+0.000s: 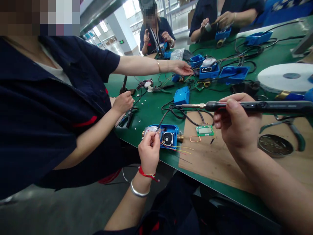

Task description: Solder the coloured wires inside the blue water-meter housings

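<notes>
My left hand is closed in a pinch on the end of a black cable, over an open blue meter housing. The housing holds a round clear-topped part and a black square part, has brass fittings at its sides, and thin coloured wires trail from it to the right. My right hand is wrapped around a soldering iron, its tip pointing left above the table, apart from the housing. Below the iron lie a green circuit board and a small copper coil.
A brown board covers the table's near right, with a round metal tin and pliers. A blue cover lies behind. At left a co-worker's arm reaches across. Other people sit opposite. A white reel stands at right.
</notes>
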